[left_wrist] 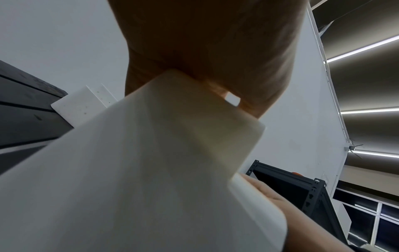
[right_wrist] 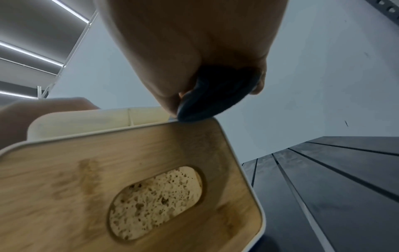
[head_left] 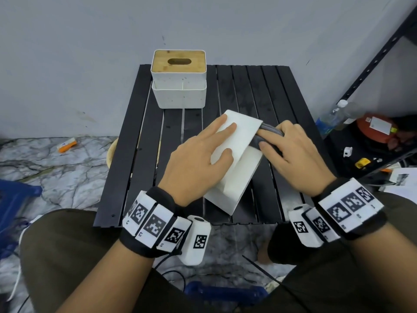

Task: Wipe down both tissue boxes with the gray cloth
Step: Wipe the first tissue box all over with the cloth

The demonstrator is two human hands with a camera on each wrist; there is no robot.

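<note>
A white tissue box [head_left: 239, 141] lies tipped on its side in the middle of the black slatted table [head_left: 259, 86]. My left hand [head_left: 203, 159] rests flat on its upper face with straight fingers. My right hand [head_left: 291, 150] grips the bunched gray cloth [head_left: 268, 131] and holds it against the box's right end. In the right wrist view the cloth [right_wrist: 215, 98] touches the top edge of the bamboo lid [right_wrist: 108, 170], which has an oval slot. The second tissue box [head_left: 179, 80], white with a bamboo lid, stands upright at the table's back left.
A black metal rack [head_left: 372, 64] stands to the right, with a plastic bottle [head_left: 334, 118] and a red object [head_left: 374, 129] on its low shelf. An orange item [head_left: 67, 145] lies on the marble floor at left. My knees are against the table's near edge.
</note>
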